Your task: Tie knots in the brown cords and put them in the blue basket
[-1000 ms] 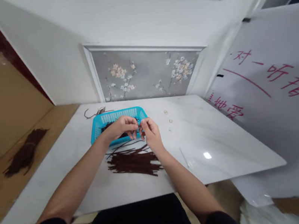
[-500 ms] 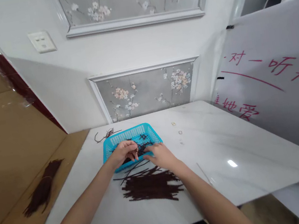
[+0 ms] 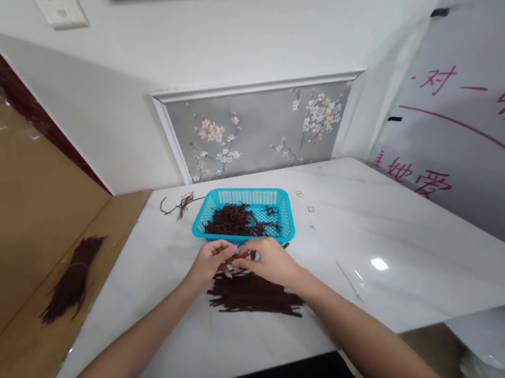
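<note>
White tabletop carried a blue basket of dark strands toward its far edge. A loose pile of dark strips lay just nearer. Left hand and right hand met above the pile's far end, fingertips pinched together; whatever they held was too small to see.
</note>
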Demonstrator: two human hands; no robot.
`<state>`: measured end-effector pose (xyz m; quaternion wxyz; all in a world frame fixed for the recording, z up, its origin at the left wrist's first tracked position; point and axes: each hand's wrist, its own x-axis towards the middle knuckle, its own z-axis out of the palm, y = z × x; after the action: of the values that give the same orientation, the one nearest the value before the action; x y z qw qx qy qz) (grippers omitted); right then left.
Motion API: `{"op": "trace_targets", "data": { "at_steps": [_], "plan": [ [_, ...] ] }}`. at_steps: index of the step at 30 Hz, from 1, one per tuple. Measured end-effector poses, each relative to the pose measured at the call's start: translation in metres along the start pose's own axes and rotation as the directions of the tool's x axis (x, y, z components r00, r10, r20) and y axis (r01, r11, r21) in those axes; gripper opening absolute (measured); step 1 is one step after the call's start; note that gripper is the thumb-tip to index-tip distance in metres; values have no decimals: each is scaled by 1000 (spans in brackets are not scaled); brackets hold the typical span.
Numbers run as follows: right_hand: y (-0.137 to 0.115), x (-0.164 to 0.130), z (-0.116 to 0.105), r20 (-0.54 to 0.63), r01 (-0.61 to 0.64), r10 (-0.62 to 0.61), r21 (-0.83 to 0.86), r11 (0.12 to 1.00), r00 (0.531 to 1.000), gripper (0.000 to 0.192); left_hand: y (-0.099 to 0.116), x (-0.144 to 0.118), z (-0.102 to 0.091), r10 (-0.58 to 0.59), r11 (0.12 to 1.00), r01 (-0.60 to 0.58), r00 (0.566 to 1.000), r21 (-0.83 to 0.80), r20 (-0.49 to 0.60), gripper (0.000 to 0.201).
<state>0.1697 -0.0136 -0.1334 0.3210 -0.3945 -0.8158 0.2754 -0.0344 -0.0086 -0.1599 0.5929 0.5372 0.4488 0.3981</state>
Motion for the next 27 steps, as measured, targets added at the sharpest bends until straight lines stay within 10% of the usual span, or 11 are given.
{"op": "trace_targets", "data": {
  "at_steps": [27],
  "plan": [
    [0,-4,9,166,149,-170,136,980,971,14,-11,-27,4,-199,965,188,979,-181,-45,29]
  ]
}}
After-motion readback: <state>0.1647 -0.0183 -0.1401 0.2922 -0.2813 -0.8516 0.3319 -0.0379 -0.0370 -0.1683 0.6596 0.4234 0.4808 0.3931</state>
